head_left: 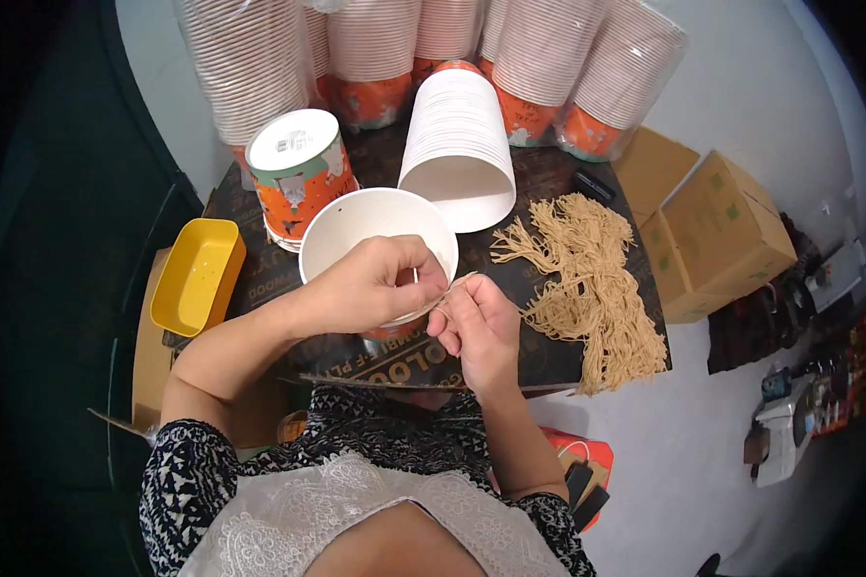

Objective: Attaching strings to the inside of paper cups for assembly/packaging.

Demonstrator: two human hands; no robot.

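A white-lined paper bucket stands mouth up at the near middle of the table, a small hole showing near its far left rim. My left hand reaches across its mouth, thumb and fingers pinched together at the right side of the rim. Just outside that rim, my right hand is closed in a pinch. A thin tan cord runs between the fingertips of both hands; its end is hidden by the fingers. To the right lies a loose heap of similar tan cords.
A nested stack of white buckets lies on its side, mouth toward me. An orange printed bucket stands upside down at left, beside a yellow tub. Tall wrapped bucket stacks line the back. Open cardboard box at right.
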